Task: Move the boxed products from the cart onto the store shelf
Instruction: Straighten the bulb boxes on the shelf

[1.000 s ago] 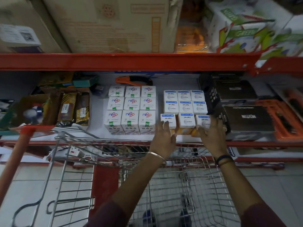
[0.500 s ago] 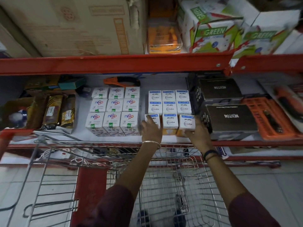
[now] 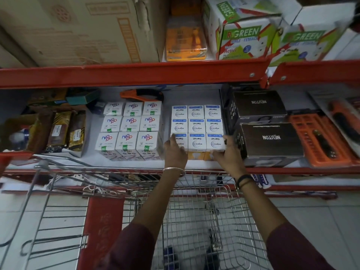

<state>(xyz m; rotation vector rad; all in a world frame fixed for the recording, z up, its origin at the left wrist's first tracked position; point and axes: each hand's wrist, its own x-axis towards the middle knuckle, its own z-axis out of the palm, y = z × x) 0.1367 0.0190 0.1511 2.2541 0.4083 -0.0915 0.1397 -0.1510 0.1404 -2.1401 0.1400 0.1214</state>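
White Wipro Garnet bulb boxes (image 3: 196, 126) stand in a three-by-three block on the red-edged store shelf (image 3: 292, 170). My left hand (image 3: 175, 152) presses the left side of the front row. My right hand (image 3: 228, 155) presses its right side and front corner. Both hands bracket the front row of Wipro boxes (image 3: 196, 143), fingers flat against the cardboard. To the left stands a second block of white Nippo boxes (image 3: 129, 128). The wire cart (image 3: 198, 221) sits below my arms, its basket showing no boxes.
Two black Neutron cartons (image 3: 269, 139) sit tight against the right of the bulb boxes. Orange tool cases (image 3: 321, 141) lie further right. Brown packets (image 3: 64, 131) and a cardboard tray fill the left. An orange tool (image 3: 142, 94) lies at the back. Cartons load the upper shelf (image 3: 136, 73).
Both hands have pushed the front row of Wipro boxes back, flush with the two rows behind. The camera has drifted right and closer.
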